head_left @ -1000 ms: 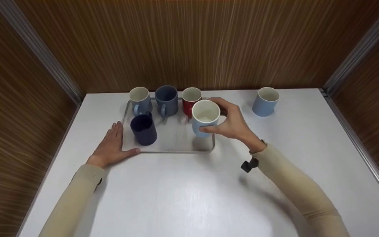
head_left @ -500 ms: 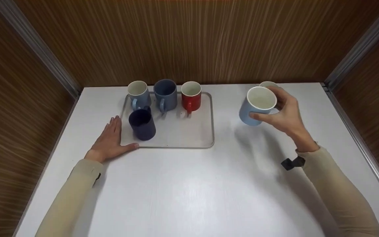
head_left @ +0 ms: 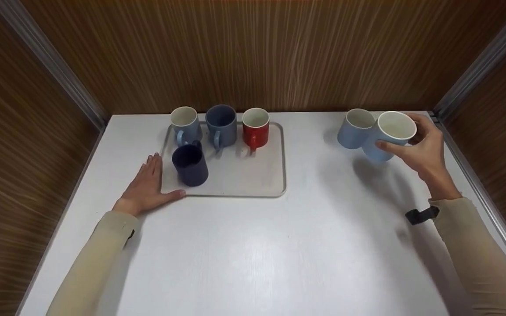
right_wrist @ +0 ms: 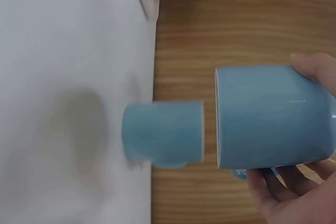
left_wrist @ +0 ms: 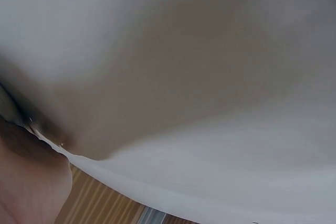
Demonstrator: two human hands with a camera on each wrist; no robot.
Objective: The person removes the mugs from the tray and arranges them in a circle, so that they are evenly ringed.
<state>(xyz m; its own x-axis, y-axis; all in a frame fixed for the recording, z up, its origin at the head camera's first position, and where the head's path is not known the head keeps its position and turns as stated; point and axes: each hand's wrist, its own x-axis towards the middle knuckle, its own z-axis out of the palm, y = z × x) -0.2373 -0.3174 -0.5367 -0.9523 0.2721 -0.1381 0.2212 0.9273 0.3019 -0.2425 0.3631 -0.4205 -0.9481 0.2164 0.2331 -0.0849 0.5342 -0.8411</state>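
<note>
My right hand (head_left: 424, 147) grips a light blue mug (head_left: 384, 139) with a white inside, upright and raised above the table. In the right wrist view this held mug (right_wrist: 273, 116) shows large, with thumb and fingers on opposite sides. Just left of it a second light blue mug (head_left: 353, 131) stands on the table. Flat at the left edge of the tray (head_left: 253, 177) lies my left hand (head_left: 145, 188), its fingers straight and its thumb on the front rim. The tray carries a dark navy mug (head_left: 191, 166), a grey-blue mug (head_left: 224, 131), a light blue mug (head_left: 188, 129) and a red mug (head_left: 257, 131).
The white table (head_left: 253, 250) is bounded by a wood-grain back wall (head_left: 262, 57) and side panels. Metal strips (head_left: 477, 70) run along the corners. The left wrist view shows mostly blurred white tabletop (left_wrist: 220, 35) and part of a hand.
My right hand has carried the light blue mug from over the tray's right side rightward, past the standing blue mug, to its right. The left hand has stayed at the tray.
</note>
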